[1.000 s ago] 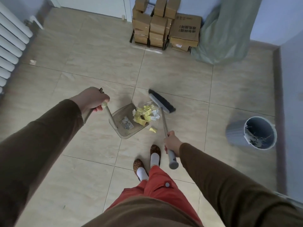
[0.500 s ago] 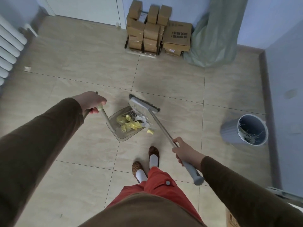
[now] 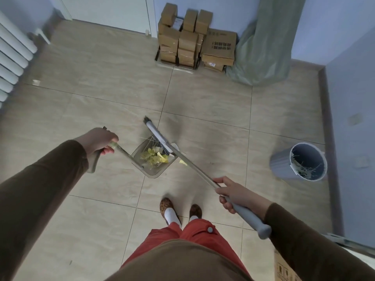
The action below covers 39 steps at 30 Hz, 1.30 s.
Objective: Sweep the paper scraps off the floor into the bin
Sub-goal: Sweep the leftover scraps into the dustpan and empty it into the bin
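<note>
Swept further in since a moment ago, featherlight scraps [image 3: 155, 157] are lying in the centre-frame dustpan [image 3: 151, 172]; left hand [image 3: 99, 141] gripping its handle, right hand [image 3: 233, 194] clenching the broom [image 3: 194, 169], one scrap [image 3: 183, 162] escaping

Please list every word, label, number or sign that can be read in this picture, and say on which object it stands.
Nothing here can be read with certainty.
Large cardboard box by the far wall: two lines of dark print, upside down and too blurred to read.
Small label on the box below it: too small to read.
Cardboard box at the lower right edge: faint printed marks, unreadable.
Bin, broom and dustpan: no text visible.
</note>
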### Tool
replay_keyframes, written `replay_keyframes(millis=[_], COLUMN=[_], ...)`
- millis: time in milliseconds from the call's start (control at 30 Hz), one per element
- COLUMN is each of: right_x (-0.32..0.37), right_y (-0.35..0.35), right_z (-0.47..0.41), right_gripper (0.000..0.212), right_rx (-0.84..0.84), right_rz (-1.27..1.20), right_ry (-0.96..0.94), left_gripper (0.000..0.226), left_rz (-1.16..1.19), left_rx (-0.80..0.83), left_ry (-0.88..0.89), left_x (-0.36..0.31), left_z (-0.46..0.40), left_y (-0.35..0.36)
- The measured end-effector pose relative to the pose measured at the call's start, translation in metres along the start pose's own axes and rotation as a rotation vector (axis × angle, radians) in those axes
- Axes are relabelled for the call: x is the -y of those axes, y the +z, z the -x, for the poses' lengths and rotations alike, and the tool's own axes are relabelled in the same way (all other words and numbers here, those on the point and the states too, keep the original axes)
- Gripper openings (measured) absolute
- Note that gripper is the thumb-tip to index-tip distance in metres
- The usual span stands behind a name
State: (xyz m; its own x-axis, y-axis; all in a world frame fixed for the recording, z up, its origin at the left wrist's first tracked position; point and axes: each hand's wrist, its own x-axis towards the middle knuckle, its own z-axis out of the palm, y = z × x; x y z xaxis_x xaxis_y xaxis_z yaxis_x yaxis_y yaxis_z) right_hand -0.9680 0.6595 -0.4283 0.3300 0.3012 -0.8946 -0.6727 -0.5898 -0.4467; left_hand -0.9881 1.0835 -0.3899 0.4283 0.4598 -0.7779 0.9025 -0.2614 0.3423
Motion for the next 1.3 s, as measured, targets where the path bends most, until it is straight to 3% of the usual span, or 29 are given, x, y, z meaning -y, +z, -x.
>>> replay_keyframes(millis=[233, 433, 700, 967, 1133, 1300], right_x=[0.001, -0.01, -0.063, -0.059, -0.035, 0.02], right_y=[-0.047, -0.03, 0.058, 0.059, 0.038, 0.017], right_z=[-0.008, -0.036, -0.044, -0.012, -0.004, -0.069], right_gripper=[0.031, 0.034, 0.036, 0.03, 0.029, 0.04], right_rx=[-0.102, -0.184, -0.081, 0.003, -0.047, -0.152], right_rz=[0.001, 0.111, -0.232, -0.475, -0.321, 0.163], right_ry=[-0.051, -0.061, 0.076, 0.065, -0.013, -0.124], left_gripper=[0.022, 0.02, 0.018, 0.015, 0.014, 0.014], left_rz=[-0.007, -0.081, 0.001, 0.049, 0.138, 0.223], left_rx=[-0.045, -0.075, -0.094, -0.11, -0.1, -0.101], left_ry=[-0.04, -0.053, -0.083, -0.097, -0.118, -0.145], left_x=[0.027, 0.035, 0.047, 0.038, 0.049, 0.057], left_z=[0.032, 0.062, 0.086, 0.087, 0.086, 0.079], left_y=[0.021, 0.047, 0.075, 0.085, 0.078, 0.074])
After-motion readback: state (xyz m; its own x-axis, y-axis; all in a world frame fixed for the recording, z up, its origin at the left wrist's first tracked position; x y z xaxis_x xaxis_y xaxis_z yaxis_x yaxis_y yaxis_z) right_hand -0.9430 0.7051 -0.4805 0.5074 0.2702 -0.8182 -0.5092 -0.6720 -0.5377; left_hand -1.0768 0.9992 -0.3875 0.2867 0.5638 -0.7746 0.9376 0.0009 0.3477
